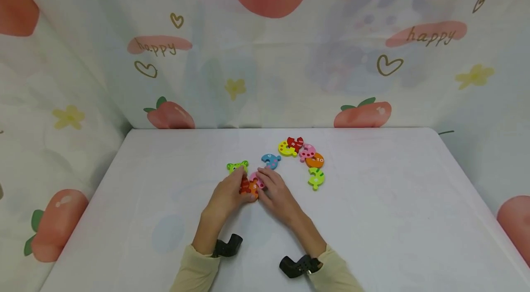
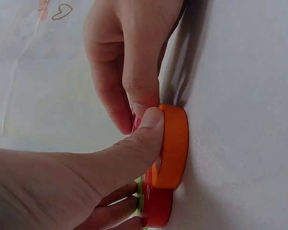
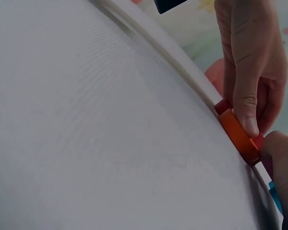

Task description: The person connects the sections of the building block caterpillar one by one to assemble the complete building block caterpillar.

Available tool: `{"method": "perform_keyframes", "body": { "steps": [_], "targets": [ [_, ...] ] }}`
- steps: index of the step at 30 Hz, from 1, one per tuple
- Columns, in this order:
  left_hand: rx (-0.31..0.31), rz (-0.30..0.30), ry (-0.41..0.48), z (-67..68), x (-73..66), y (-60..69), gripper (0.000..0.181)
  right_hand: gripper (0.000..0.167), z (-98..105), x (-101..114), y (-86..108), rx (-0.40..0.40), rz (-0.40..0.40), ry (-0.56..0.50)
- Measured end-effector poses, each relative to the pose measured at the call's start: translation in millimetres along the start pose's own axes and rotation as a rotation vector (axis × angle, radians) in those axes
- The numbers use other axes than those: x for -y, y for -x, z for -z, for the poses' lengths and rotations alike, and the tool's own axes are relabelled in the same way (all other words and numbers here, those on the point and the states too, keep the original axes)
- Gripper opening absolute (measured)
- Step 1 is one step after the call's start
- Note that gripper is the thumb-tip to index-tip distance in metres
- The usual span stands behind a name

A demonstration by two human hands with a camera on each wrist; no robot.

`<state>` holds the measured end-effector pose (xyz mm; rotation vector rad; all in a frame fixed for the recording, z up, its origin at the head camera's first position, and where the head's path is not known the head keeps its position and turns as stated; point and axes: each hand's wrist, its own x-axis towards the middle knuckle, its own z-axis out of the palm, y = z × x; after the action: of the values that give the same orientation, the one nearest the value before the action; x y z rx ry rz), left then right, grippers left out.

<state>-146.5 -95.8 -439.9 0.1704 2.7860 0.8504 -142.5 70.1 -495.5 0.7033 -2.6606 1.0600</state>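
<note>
My left hand [image 1: 227, 194] grips a joined cluster of small wooden animal pieces. Its thumb lies on an orange piece [image 2: 176, 146], with its fingers around the far side of a red piece [image 2: 159, 208]. A bright green animal-head piece [image 1: 237, 165] lies just beyond those fingertips. Across from it, my right hand [image 1: 283, 201] pinches a pink spotted piece [image 1: 257, 178] against the orange one. Fingers partly cover the pink piece, so how far it is joined cannot be told. A blue piece [image 1: 271, 160] lies just past the right fingertips.
Further right on the white table [image 1: 385, 218], several pieces form a curve: a yellow one [image 1: 286, 148], a red one [image 1: 295, 144], a pink one [image 1: 307, 152], an orange one [image 1: 315, 160] and a green one [image 1: 316, 179]. A printed curtain [image 1: 281, 62] hangs behind the table.
</note>
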Motion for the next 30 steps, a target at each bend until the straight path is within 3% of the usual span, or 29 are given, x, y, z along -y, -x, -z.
{"method": "perform_keyframes", "body": {
  "steps": [10, 30],
  "targets": [
    [0.031, -0.022, -0.121, -0.3, -0.1, 3.7, 0.082, 0.046, -1.8, 2.4, -4.5, 0.009, -0.051, -0.026],
    [0.013, 0.004, -0.142, -0.5, -3.1, 3.9, 0.081, 0.044, -2.1, 1.4, -4.2, 0.001, -0.016, -0.046]
  ]
}}
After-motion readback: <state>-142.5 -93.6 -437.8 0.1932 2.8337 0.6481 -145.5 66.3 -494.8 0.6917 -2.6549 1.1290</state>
